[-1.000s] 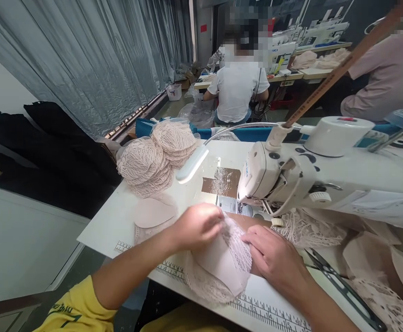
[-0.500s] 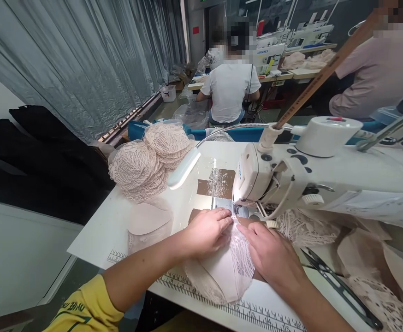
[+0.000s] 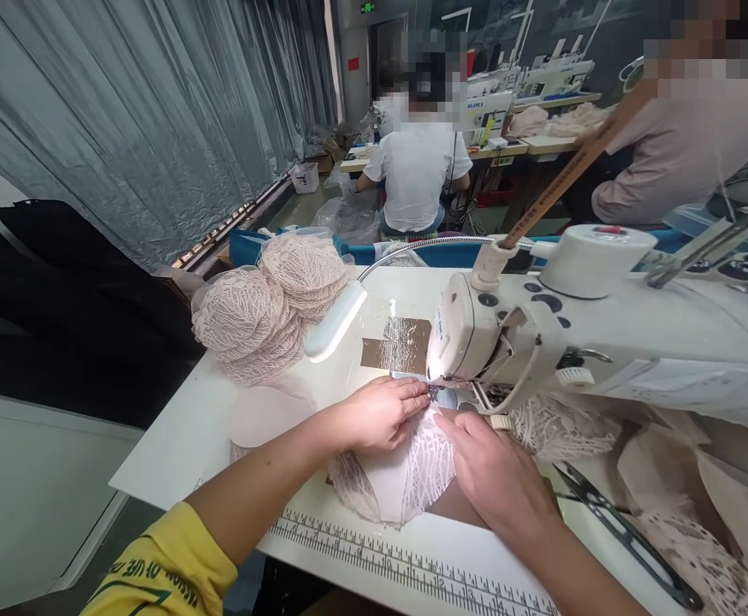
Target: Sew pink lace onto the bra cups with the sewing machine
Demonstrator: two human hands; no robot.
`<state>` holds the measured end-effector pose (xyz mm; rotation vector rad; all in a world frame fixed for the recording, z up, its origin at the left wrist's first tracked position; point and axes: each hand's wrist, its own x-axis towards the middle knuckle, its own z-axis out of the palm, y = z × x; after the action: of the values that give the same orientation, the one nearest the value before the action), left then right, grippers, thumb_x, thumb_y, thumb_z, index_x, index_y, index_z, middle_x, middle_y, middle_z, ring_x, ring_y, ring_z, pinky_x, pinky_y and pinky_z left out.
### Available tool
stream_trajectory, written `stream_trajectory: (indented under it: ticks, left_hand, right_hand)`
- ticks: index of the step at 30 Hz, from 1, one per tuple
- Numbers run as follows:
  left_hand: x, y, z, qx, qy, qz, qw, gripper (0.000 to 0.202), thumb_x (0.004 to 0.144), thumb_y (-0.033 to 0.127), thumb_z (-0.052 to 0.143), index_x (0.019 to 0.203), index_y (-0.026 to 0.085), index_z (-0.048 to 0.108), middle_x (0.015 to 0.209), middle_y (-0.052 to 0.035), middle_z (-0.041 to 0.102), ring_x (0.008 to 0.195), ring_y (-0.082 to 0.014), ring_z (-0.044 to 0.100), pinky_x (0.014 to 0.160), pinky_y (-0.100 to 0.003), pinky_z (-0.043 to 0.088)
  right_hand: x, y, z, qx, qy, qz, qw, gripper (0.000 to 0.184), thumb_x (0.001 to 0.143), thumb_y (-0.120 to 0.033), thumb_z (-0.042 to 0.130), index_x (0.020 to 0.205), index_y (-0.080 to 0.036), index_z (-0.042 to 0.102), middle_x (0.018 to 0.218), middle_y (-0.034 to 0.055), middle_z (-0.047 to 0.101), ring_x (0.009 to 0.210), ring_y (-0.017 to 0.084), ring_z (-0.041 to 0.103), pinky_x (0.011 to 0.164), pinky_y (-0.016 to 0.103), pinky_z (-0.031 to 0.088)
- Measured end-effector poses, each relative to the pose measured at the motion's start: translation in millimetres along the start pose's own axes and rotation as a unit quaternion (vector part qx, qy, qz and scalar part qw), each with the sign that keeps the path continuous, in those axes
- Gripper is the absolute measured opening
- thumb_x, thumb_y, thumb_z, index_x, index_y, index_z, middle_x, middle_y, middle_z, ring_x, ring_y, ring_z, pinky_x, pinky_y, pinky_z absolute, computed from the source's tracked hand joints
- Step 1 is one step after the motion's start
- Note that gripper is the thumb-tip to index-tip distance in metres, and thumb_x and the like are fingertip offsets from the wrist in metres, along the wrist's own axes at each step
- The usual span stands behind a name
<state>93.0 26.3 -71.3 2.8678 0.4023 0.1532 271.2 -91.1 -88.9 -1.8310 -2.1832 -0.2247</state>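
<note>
A beige lace bra cup lies on the sewing machine bed, its far edge close to the presser foot. My left hand rests flat on the cup's left side, fingers stretched toward the needle area. At the cup's right edge my right hand is closed, thumb and forefinger on the fabric; its other fingers are curled under. The white sewing machine stands just beyond both hands. Its needle tip is too small to make out.
Stacked lace cups stand at the back left, near a lamp. A loose cup piece lies beside my left forearm. Black thread snips and more lace fabric lie at right. A printed ruler runs along the front edge. Co-workers sit beyond.
The bra cup has moved forward toward the presser foot and turned slightly, with more lace showing. Both hands stay on it, and the camera view has shifted a little.
</note>
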Motion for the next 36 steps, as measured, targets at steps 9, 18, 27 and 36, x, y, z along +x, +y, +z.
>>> stream_trajectory:
  ticks: [9,18,27,36]
  left_hand:
    - [-19,28,-18.8,0.011,0.074,-0.024,0.997,0.035,0.084,0.013,0.048,0.116,0.012,0.059,0.124,-0.0134,0.058,0.115,-0.0253,0.051,0.096,-0.039,0.044]
    - [-25,56,-6.9,-0.012,0.069,-0.028,0.997,0.022,0.090,0.021,0.045,0.094,0.013,0.065,0.089,-0.0103,0.062,0.093,-0.0209,0.056,0.084,-0.034,0.044]
    - [-29,55,10.5,-0.058,0.101,-0.029,0.993,0.019,0.089,0.022,0.052,0.084,0.014,0.068,0.089,-0.0082,0.063,0.085,-0.0179,0.053,0.078,-0.031,0.042]
    - [-29,53,14.1,-0.050,0.104,-0.016,0.993,0.017,0.089,0.021,0.053,0.082,0.016,0.068,0.090,-0.0055,0.064,0.082,-0.0165,0.054,0.078,-0.032,0.041]
  right_hand:
    - [-8,16,1,0.136,0.015,0.011,0.991,0.041,0.083,-0.009,0.036,0.107,-0.015,0.068,0.096,0.0071,0.071,0.083,0.018,0.066,0.070,0.028,0.053]
    - [-14,19,-20,0.208,-0.105,-0.002,0.972,0.036,0.090,-0.017,0.033,0.100,-0.020,0.067,0.095,0.0061,0.067,0.082,0.017,0.064,0.073,0.031,0.054]
    - [-21,18,-29,0.168,-0.150,-0.033,0.974,0.036,0.089,-0.017,0.032,0.104,-0.019,0.065,0.094,0.0085,0.066,0.081,0.020,0.063,0.068,0.034,0.053]
    - [-31,15,-26,0.164,-0.097,-0.067,0.979,0.037,0.089,-0.011,0.034,0.113,-0.019,0.062,0.094,0.0069,0.066,0.080,0.017,0.061,0.067,0.029,0.050]
